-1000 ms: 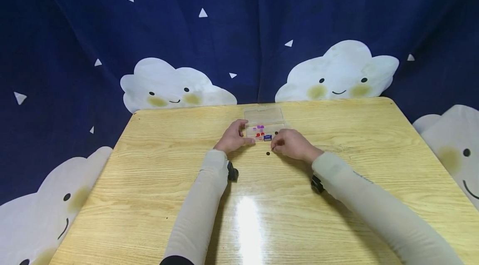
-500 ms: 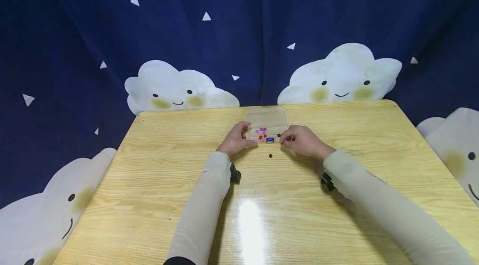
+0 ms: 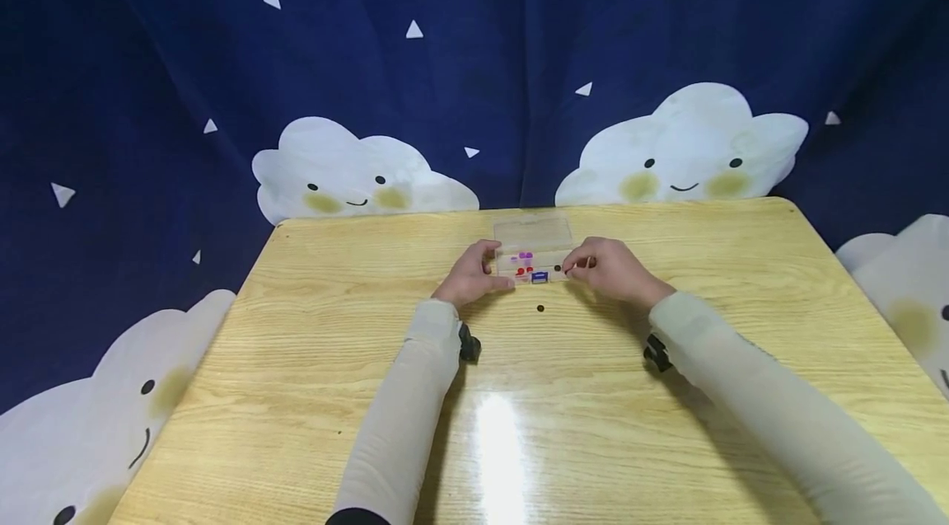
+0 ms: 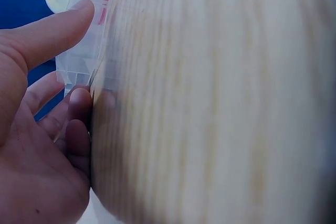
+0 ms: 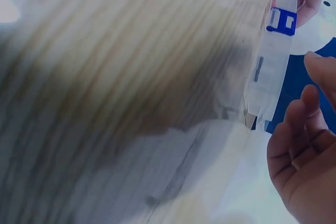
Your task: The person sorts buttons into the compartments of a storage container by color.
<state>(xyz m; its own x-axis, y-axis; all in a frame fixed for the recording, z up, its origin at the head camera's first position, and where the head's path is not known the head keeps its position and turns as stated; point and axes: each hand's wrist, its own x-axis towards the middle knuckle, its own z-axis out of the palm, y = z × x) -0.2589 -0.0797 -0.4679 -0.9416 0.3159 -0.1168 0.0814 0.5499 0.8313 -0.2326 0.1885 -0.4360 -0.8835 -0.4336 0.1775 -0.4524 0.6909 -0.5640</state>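
Observation:
A clear plastic box stands near the table's back edge, its transparent lid tipped back. Purple discs and red discs lie inside, with one black disc at the right end. A blue latch marks the front wall. My left hand grips the box's left end, thumb along the front and fingers round the side. At the right end my right hand pinches a small dark disc at its fingertips, close over the rim. The right wrist view does not show this disc.
Another black disc lies on the wooden table in front of the box. Behind the table hangs a dark blue curtain with white clouds. A bright reflection shows on the near tabletop.
My right hand has moved from the table in front of the box, up and right, to the box's right end with the dark disc. My left hand keeps its grip.

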